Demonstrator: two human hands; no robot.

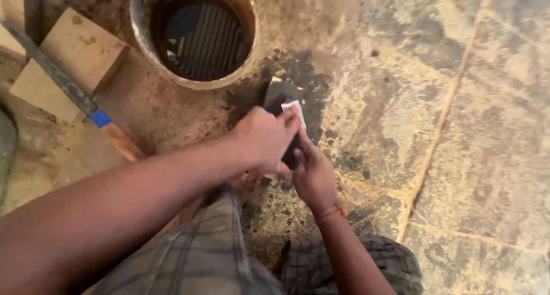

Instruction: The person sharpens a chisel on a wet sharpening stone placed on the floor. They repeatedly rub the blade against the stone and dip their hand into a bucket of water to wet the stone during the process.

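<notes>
Gripping a dark, flat-bladed tool (282, 97) over the stained stone floor (481, 129), both hands meet near the middle of the view. The left hand (264, 139) comes in from eight o'clock, its fingers clenched around the dark piece together with a small white pad or paper (293, 109) — rectangular, pale, sitting at the hand's one o'clock edge. The right hand (313, 177) rises from six o'clock, just below and touching the left, its fingers closed on the lower end of the same dark piece; a thin orange thread circles its wrist. At eleven o'clock stands a round rusty bucket (137, 20) with dark liquid and a ribbed part inside. At nine o'clock a pale wooden block (86, 51) lies flat, and across it rests a long dark blade with a blue band (100, 118) — wooden handle pointing toward the checked-cloth knees.
</notes>
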